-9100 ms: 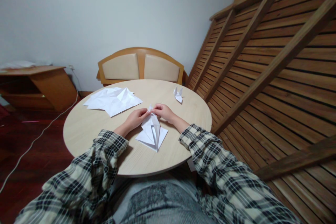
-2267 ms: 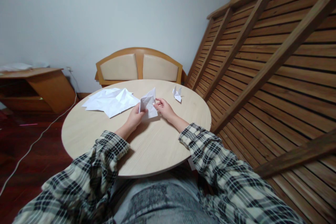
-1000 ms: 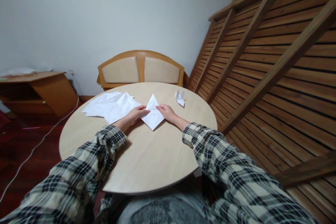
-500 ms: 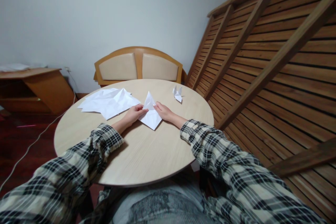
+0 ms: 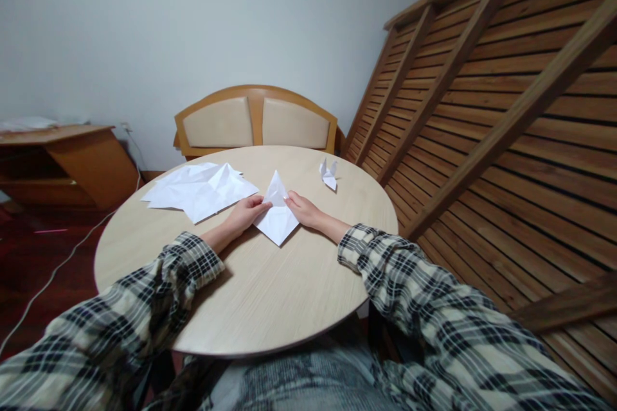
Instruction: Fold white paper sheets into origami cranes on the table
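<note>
Between my hands, over the middle of the round table, is a folded white paper [image 5: 278,226]. One point of it faces me and a narrower, raised point stands away from me. My left hand [image 5: 247,213] grips its left edge, thumb on top. On the opposite side my right hand [image 5: 304,209] pinches the right edge near the fold. The fingers beneath the paper are hidden. Farther back to the right stands a small origami paper crane [image 5: 328,174]. Several creased white sheets [image 5: 200,189] lie overlapped to the left of my left hand.
The round wooden table [image 5: 270,295] has its near edge close to my body. A padded headboard [image 5: 255,117] stands behind it. Slatted wooden panels [image 5: 482,128] lean at the right. At the left are a low desk [image 5: 91,164] and a white cable [image 5: 62,263] on the floor.
The view has shifted slightly. Both hands keep their hold on the folded paper, whose near part now looks a little wider and flatter.
</note>
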A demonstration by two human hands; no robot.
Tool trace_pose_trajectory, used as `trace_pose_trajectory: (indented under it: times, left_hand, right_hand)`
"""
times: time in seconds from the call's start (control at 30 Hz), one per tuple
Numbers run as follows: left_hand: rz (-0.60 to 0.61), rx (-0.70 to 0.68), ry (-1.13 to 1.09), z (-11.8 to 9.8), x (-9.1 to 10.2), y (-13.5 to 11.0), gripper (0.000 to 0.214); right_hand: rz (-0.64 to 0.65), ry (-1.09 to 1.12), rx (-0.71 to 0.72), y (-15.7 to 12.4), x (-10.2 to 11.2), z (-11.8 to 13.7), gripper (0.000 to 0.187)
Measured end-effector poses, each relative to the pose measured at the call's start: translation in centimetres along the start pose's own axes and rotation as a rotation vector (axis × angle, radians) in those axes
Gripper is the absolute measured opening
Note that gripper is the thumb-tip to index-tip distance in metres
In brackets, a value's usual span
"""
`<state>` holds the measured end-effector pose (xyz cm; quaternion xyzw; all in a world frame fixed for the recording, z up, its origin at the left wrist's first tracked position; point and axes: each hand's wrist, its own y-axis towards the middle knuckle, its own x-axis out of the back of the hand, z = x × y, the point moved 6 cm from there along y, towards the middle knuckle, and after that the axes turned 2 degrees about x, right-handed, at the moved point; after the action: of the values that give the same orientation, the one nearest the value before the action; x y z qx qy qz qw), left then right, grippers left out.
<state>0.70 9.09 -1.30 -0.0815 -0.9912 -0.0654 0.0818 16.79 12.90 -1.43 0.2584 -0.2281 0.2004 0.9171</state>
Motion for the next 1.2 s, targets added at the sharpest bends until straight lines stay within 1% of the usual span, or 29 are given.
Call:
trace_pose_trajectory:
  times: [0.13,0.3,0.43,0.53,0.57,0.63,0.67,0.7,0.87,1.0,1.07,1.13,1.2]
  left_hand:
    - [-0.003,0.020,-0.039,0.0,-0.1,0.0,0.026]
    - [0.002,0.025,-0.048,0.1,-0.1,-0.1,0.024]
    - [-0.003,0.027,-0.074,0.2,-0.1,0.0,0.023]
    - [-0.017,0.024,-0.103,0.1,-0.1,0.0,0.023]
    - [-0.020,0.024,-0.103,0.0,-0.1,0.0,0.023]
    - [-0.023,0.025,-0.101,-0.2,-0.1,-0.1,0.023]
    - [-0.029,0.027,-0.100,-0.4,-0.2,-0.2,0.023]
    - [-0.041,0.029,-0.100,-0.5,-0.1,-0.3,0.022]
    - [-0.124,0.036,-0.096,-1.3,-0.1,-0.6,0.016]
    - [-0.166,0.062,-0.141,-1.0,0.1,-0.6,0.018]
    - [-0.179,0.069,-0.152,-0.6,0.4,-0.4,0.021]
    - [-0.188,0.074,-0.153,-0.4,0.6,-0.4,0.023]
    - [-0.192,0.081,-0.169,-0.3,0.7,-0.4,0.024]
  right_hand:
    - [0.001,0.015,0.007,0.0,-0.1,-0.2,0.022]
    - [-0.002,0.050,0.014,0.0,0.0,-0.4,0.023]
    - [-0.006,0.168,-0.042,-0.1,0.1,-0.3,0.022]
    - [-0.041,0.304,-0.094,-0.5,0.5,-0.1,0.011]
    - [-0.049,0.360,-0.106,-0.6,0.6,0.1,0.012]
    - [-0.039,0.473,-0.126,-1.0,0.8,0.4,0.028]
    - [-0.035,0.509,-0.124,-1.2,0.9,0.6,0.033]
    - [-0.034,0.535,-0.120,-1.3,1.1,0.8,0.034]
    - [-0.004,0.569,-0.146,-1.9,1.7,1.1,0.015]
    - [-0.026,0.657,-0.183,-2.1,1.9,0.6,0.021]
    - [-0.012,0.710,-0.207,-2.0,1.6,0.2,0.021]
    - [0.000,0.709,-0.186,-1.9,1.5,0.0,0.020]
    - [-0.004,0.659,-0.132,-1.7,1.6,0.0,0.019]
